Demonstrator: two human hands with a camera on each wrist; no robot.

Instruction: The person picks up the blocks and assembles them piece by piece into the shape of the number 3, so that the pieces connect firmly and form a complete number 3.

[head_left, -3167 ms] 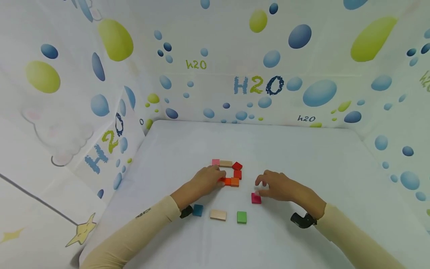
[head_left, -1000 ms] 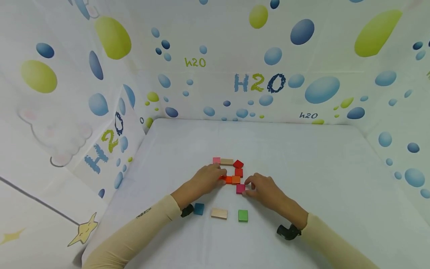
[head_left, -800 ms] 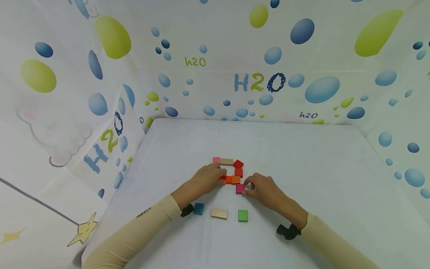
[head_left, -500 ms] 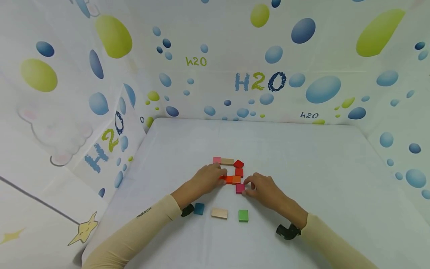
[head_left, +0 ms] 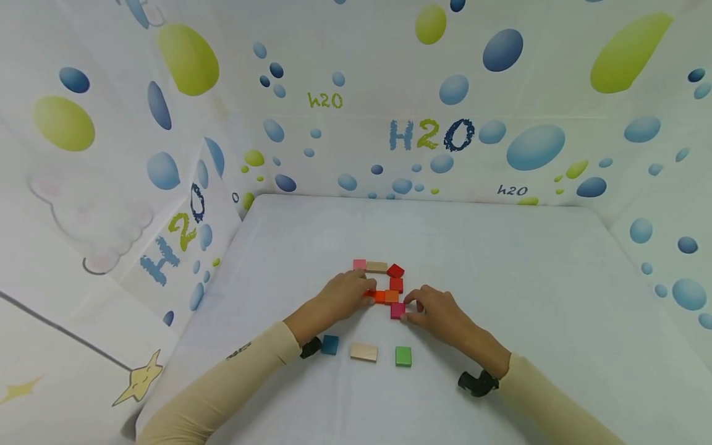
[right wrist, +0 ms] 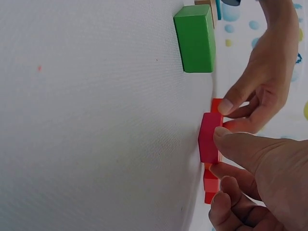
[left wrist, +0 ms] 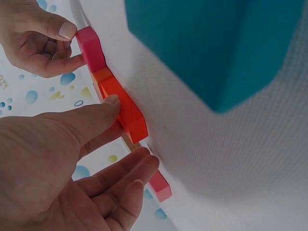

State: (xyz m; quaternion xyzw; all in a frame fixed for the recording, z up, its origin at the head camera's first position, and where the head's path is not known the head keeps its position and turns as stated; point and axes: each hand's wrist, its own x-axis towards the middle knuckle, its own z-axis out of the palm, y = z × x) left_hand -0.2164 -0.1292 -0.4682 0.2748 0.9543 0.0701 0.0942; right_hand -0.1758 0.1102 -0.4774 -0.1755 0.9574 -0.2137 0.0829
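1. So the magenta square block with a smooth painted face point(head_left: 397, 311) is on the white cloth-covered table point(head_left: 500, 266), up against the near edge of a bright orange square block point(head_left: 392, 296) and a touch right of it; looks like they're touching
2. Right hand point(head_left: 436, 312) has that magenta one in a narrow pinch, thumb on the near side, a finger on the far side
3. Left hand point(head_left: 347, 295) is pinching an oblong red-orange painted block point(head_left: 379, 297) just left of the orange one, thumb in front, finger behind; its other fingers curve loosely, and it covers part of that block from above
4. Going away from the person: red square block point(head_left: 396, 284), then a red five-sided block point(head_left: 395, 271), then leftward a tan wooden rectangular block point(head_left: 376, 267) and a pink square block point(head_left: 360, 264)
5. Nearer the person, spaced apart in a row: teal-blue square block point(head_left: 330, 345), pale wooden rectangular block point(head_left: 364, 352), green square block point(head_left: 403, 356)
6. Both arms have beige sleeves point(head_left: 239, 371), and a white backdrop point(head_left: 356, 74) with blue and lime drops plus "H2O" lettering hangs behind it all
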